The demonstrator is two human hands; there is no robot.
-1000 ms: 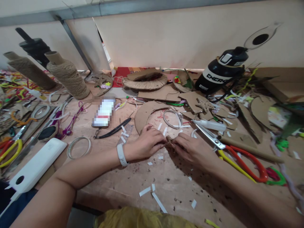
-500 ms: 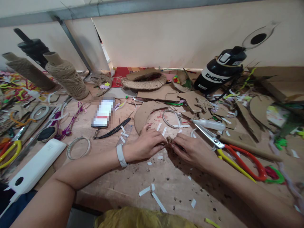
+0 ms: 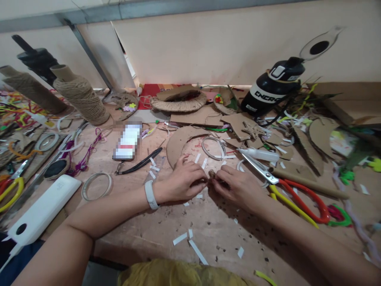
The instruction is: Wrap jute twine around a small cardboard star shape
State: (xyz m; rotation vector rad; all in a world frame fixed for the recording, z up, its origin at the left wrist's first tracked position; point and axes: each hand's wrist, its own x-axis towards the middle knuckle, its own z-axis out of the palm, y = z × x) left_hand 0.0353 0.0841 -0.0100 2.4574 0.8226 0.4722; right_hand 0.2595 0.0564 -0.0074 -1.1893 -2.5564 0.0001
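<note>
Between my two hands is a small brown piece (image 3: 211, 174), possibly twine or dried plant; it is too small to name. My right hand (image 3: 233, 183) pinches it between thumb and fingers. My left hand (image 3: 185, 180), with a grey band on the wrist, has its fingertips closed at the other side of the piece; most of what they grip is hidden. Just behind my left hand lies a crescent of cardboard (image 3: 175, 145). A roll of tape (image 3: 214, 148) rests beyond the gap between my hands. Scissors with red handles (image 3: 272, 178) lie right of my right hand.
Twine cones (image 3: 80, 95) stand at back left, a black bottle (image 3: 269, 87) at back right. A phone (image 3: 128, 141), a white power bank (image 3: 44, 210) and another tape roll (image 3: 97, 186) lie left. White paper strips (image 3: 198, 252) and cardboard scraps (image 3: 306, 147) are scattered about.
The whole view has shifted slightly, so things appear a little further left. Both hands stay together at the small brown piece with barely any finger movement.
</note>
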